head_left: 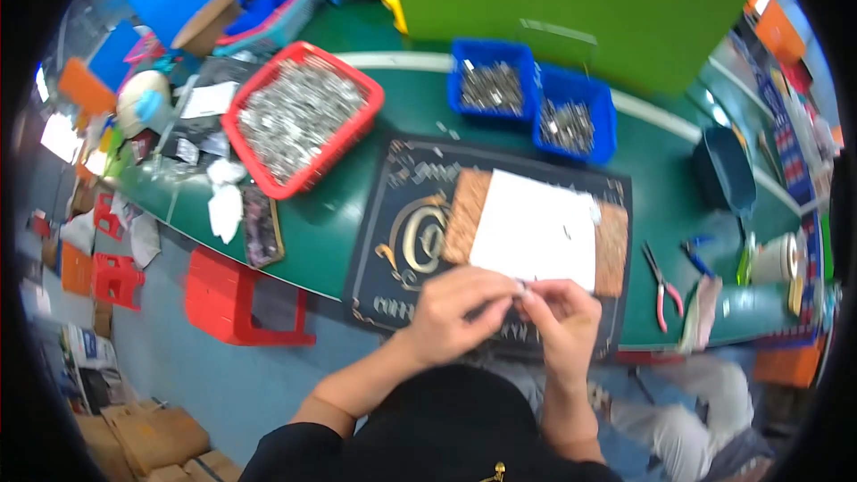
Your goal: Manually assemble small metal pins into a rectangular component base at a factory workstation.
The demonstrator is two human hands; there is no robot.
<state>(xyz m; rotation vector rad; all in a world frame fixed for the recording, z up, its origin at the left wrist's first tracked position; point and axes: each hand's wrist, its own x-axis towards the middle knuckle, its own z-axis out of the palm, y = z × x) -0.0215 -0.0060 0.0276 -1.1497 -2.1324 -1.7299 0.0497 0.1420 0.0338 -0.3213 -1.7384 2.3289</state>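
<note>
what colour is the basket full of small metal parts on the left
Red basket, heaped with silvery metal parts; the head view shows it.

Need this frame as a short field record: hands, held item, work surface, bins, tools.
left hand: pinching a small metal part, fingertips meeting the right's
right hand: pinching the same small metal part
part detail: too small to tell
work surface: white sheet on a black mat, green table
bins: red basket of metal pieces; two blue bins of metal pieces
tools: pink-handled pliers right of the mat
</note>
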